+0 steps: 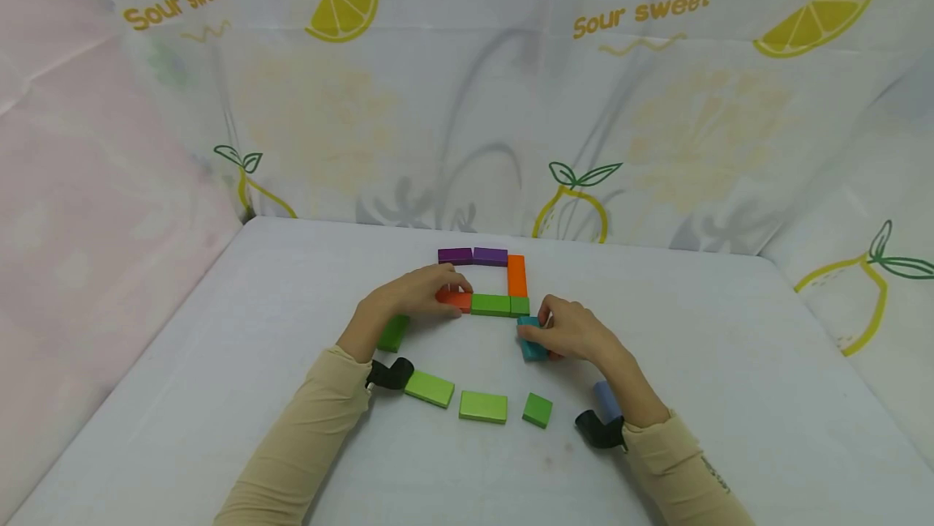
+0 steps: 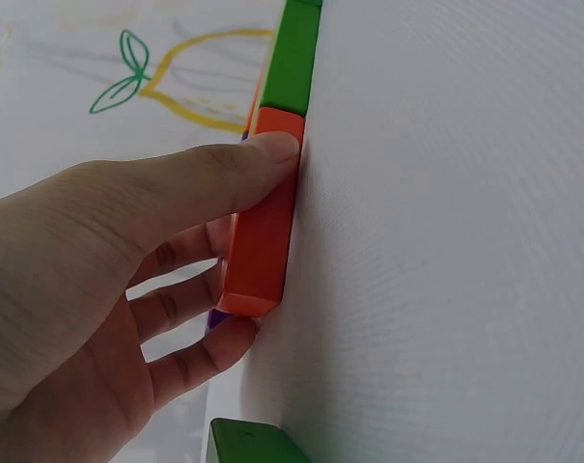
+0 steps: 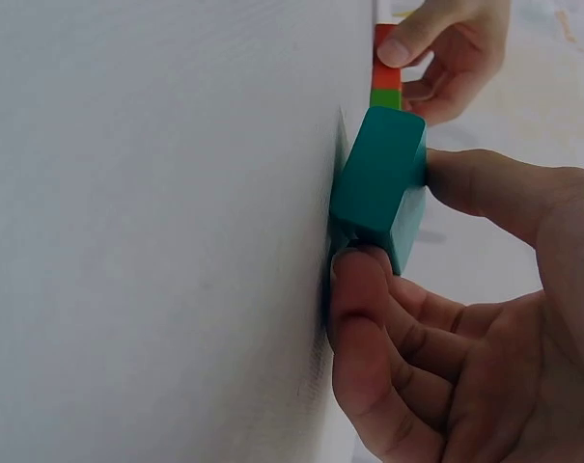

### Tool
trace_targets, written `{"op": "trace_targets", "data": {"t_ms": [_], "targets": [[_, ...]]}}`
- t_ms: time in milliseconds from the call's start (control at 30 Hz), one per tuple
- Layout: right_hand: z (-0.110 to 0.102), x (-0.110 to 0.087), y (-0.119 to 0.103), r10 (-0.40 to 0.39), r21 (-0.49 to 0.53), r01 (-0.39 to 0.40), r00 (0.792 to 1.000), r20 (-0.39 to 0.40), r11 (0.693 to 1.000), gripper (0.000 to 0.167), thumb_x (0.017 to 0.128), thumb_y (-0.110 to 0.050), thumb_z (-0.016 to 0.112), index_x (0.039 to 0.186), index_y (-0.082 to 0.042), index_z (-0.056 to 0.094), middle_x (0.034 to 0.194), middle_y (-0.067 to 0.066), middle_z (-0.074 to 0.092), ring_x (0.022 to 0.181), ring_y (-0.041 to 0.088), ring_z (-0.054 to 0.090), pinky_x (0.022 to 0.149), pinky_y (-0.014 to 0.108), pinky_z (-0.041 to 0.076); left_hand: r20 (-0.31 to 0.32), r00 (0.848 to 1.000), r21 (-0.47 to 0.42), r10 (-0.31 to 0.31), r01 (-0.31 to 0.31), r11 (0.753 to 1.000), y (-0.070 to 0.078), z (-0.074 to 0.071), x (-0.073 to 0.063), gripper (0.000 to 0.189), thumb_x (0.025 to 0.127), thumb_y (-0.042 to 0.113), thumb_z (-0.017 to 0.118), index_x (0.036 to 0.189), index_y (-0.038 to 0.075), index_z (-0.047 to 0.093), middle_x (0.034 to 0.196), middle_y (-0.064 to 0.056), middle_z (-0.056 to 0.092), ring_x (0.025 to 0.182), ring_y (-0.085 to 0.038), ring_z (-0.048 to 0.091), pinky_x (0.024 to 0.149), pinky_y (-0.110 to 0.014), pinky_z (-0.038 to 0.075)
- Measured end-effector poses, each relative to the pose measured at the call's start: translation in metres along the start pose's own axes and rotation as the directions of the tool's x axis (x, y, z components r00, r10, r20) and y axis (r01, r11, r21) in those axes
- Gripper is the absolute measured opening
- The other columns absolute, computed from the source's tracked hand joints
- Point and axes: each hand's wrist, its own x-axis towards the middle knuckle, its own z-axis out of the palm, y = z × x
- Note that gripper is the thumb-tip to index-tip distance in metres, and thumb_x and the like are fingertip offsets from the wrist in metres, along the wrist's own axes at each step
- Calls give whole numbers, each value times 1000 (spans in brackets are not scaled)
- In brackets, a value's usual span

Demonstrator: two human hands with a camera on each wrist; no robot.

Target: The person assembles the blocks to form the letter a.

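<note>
My left hand [image 1: 419,291] pinches a red-orange block [image 2: 263,241], with the thumb on its near face and fingers behind. The block stands end to end with a longer green block [image 1: 490,305], and a small green block [image 1: 520,306] follows on the right. Between thumb and fingers my right hand [image 1: 576,331] holds a teal block [image 3: 378,174], just below the small green one; in the right wrist view it looks tilted. An upright orange block [image 1: 516,275] rises from the row's right end. Two purple blocks [image 1: 490,257] lie across the top.
Nearer me lie two light green blocks [image 1: 483,407] and a green square block [image 1: 537,410]. A darker green block [image 1: 392,334] is beside my left wrist. My right forearm partly covers a blue block [image 1: 606,401]. Printed cloth [image 1: 438,104] closes off the white table's back.
</note>
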Motion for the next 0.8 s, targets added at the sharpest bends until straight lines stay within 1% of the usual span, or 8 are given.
{"op": "trace_targets", "data": {"t_ms": [233, 533, 800], "targets": [[1, 0, -3, 4, -3, -4, 1000, 0, 1000, 40, 86, -45, 63, 98, -8, 52, 74, 4, 61, 58, 14, 58, 56, 27, 42, 2, 1000, 4, -1, 1, 1000, 0, 0, 0, 34, 86, 24, 69, 117, 11, 64, 100, -4, 57, 92, -18, 50, 84, -29, 44], [0, 1, -8, 23, -17, -23, 1000, 2, 1000, 40, 86, -44, 63, 97, -7, 54, 74, 4, 61, 58, 15, 59, 57, 26, 43, 0, 1000, 9, 2, -2, 1000, 0, 0, 0, 34, 86, 24, 69, 117, 11, 64, 98, -4, 56, 90, -18, 49, 81, -28, 43], [2, 2, -12, 26, -41, -26, 1000, -12, 999, 39, 86, -44, 63, 95, -7, 54, 69, 4, 61, 57, 15, 58, 55, 26, 41, 3, 1000, 3, -1, 1, 1000, 0, 0, -1, 33, 86, 24, 69, 117, 11, 64, 100, -4, 56, 90, -17, 49, 84, -29, 44]]}}
